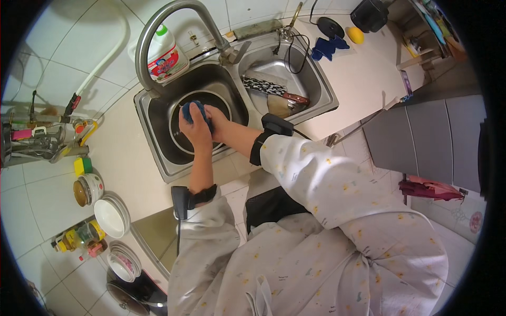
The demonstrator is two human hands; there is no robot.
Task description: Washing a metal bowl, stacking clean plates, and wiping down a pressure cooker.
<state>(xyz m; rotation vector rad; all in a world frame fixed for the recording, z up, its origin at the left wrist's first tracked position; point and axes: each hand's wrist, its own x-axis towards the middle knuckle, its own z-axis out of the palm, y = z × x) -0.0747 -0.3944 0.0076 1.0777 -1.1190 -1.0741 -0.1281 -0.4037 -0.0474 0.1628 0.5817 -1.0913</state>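
Both hands are together above the left basin (158, 130) of a steel double sink. My left hand (193, 128) is wrapped around a bunched dark blue cloth (190, 111), with the thumb on top. From the other side my right hand (216, 120) presses on the same cloth, and its fingertips are partly hidden. Beneath them, inside the basin, sits a round dark pan or basin with a pale rim (174, 136). The curved metal faucet (144, 51) arches over the left basin, and no water stream shows.
A cleaver with a patterned blade (263, 85) lies in the right basin (316, 83). Behind the faucet stands a detergent jug (170, 59). Blue cloth (330, 47) and a yellow lemon-like object (355, 35) rest on the right counter. Stacked bowls (110, 217) line the left counter, near a sponge (82, 166).
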